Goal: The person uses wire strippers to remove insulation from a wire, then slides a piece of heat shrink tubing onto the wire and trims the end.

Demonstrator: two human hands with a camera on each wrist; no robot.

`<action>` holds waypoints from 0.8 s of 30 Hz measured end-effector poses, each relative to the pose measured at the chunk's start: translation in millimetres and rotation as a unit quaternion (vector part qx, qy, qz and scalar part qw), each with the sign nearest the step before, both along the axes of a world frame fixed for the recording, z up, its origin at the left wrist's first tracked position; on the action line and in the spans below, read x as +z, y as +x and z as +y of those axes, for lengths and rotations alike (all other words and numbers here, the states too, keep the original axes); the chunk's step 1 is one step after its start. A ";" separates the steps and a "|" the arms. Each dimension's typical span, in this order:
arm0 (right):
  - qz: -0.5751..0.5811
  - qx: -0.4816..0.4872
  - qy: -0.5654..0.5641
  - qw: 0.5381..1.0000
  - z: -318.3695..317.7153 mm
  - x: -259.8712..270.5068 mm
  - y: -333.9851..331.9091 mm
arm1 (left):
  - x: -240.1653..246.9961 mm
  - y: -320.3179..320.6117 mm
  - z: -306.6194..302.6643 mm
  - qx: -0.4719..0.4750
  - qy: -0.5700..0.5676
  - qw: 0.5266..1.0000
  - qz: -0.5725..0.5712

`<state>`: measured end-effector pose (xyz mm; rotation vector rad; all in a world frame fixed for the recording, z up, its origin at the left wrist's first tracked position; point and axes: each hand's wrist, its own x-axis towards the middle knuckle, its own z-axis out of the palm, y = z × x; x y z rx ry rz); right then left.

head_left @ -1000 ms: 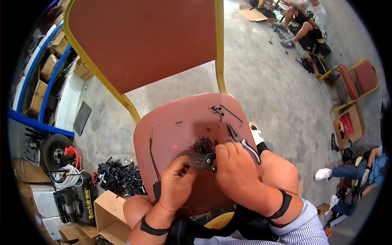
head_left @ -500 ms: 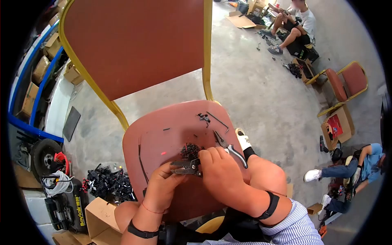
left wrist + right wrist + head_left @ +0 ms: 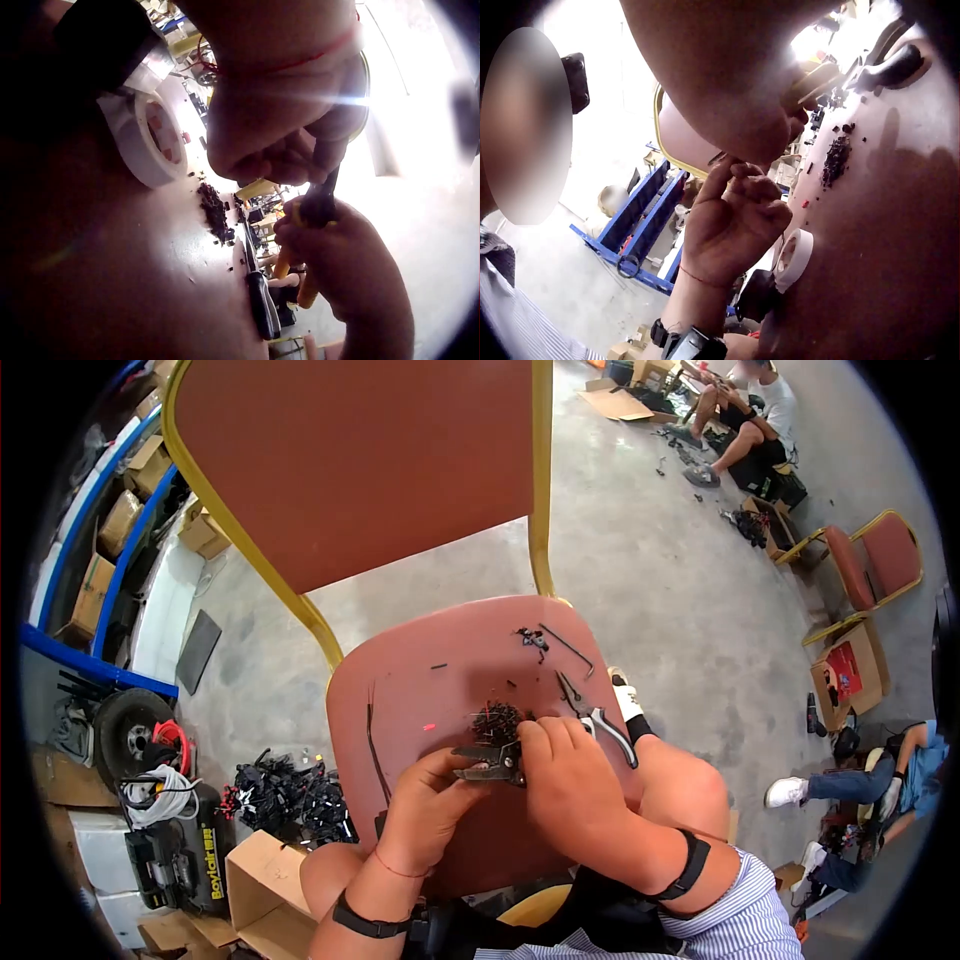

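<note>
Over the reddish-brown chair seat [image 3: 400, 670], my right hand [image 3: 575, 775] grips wire strippers [image 3: 490, 764] with dark jaws; their yellow handles show in the left wrist view. My left hand [image 3: 425, 810] is at the jaws, thumb and forefinger pinching beside the blades. I cannot tell what small part they hold, as the fingers cover it. Just beyond the tool lies a heap of small black pieces [image 3: 495, 720]. Pliers [image 3: 598, 728] rest right of the heap. A roll of white tape [image 3: 154, 165] stands on the seat in the left wrist view.
A hex key [image 3: 567, 647] and a black cluster of parts [image 3: 531, 639] lie at the seat's far right. Toward the left are a red scrap [image 3: 430, 727] and dark wires [image 3: 371, 732]. The chair back [image 3: 360, 470] rises beyond. A black parts pile [image 3: 285, 795] covers the floor left.
The head view swung right and then back, shifting everything in it. Both hands have stayed together at the wire strippers over the seat, with only slight movement.
</note>
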<state>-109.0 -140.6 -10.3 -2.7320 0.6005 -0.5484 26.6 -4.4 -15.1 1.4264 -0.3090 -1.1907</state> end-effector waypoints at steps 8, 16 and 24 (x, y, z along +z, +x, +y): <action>0.018 0.001 0.016 1.000 -1.8 3.9 1.1 | 0.7 -2.1 -2.2 -0.001 -0.005 1.000 -0.023; 0.010 0.010 0.011 1.000 -3.1 5.0 -0.7 | -3.1 2.0 0.0 -0.031 -0.013 0.999 -0.036; 0.020 0.006 0.005 1.000 -2.8 5.9 -1.5 | -3.1 3.8 1.6 -0.030 -0.036 0.999 -0.013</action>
